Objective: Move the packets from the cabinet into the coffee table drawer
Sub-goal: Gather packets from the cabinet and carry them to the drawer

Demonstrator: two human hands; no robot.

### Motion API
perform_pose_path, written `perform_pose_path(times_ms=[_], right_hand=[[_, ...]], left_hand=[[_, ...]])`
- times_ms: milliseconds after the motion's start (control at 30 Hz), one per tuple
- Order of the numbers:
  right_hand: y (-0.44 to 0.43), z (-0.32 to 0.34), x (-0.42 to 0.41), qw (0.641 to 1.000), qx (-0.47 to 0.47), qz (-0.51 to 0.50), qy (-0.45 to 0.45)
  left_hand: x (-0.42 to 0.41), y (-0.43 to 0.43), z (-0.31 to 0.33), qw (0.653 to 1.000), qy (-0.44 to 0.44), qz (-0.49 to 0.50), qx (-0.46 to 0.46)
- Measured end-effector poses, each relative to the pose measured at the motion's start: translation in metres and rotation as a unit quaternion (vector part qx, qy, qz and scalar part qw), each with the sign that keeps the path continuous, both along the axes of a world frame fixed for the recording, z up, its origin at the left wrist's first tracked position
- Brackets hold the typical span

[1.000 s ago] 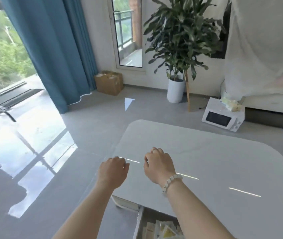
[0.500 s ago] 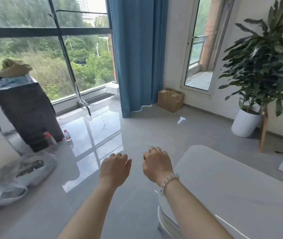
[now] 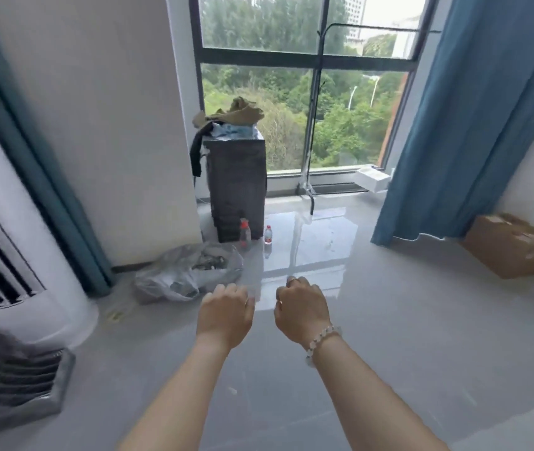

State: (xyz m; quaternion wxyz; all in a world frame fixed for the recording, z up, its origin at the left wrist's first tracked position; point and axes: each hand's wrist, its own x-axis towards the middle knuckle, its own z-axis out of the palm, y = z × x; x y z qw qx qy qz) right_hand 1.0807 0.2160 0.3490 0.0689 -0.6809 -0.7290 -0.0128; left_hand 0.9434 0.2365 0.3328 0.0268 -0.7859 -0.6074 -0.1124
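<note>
My left hand (image 3: 225, 315) and my right hand (image 3: 301, 309) are held out in front of me above the grey floor, side by side and a little apart. Both have loosely curled fingers and hold nothing. The right wrist carries a bead bracelet, and a ring shows on a finger. No packets, cabinet or drawer are in view. A pale sliver at the bottom right may be the corner of the coffee table (image 3: 526, 424).
A white standing air conditioner (image 3: 15, 255) is at the left, with a grey ribbed item (image 3: 11, 379) below it. A plastic bag (image 3: 190, 271), two bottles (image 3: 245, 234) and a dark box stack (image 3: 236, 190) stand by the window. A cardboard box (image 3: 509, 245) lies by the blue curtain (image 3: 473, 118).
The view has swung left, away from the coffee table and its drawer, to the window and the air conditioner. Both hands keep their pose in front of me.
</note>
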Motion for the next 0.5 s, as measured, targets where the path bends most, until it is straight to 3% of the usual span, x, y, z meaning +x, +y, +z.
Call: perform_pose_path(times_ms=[100, 500], right_hand=[[0.029, -0.004, -0.046, 0.999, -0.001, 0.054, 0.001], [0.116, -0.026, -0.255, 0.948, -0.004, 0.319, 0.014]], left_hand=[[-0.050, 0.013, -0.010, 0.997, -0.050, 0.057, 0.004], [-0.236, 0.027, -0.026, 0.948, 0.003, 0.317, -0.030]])
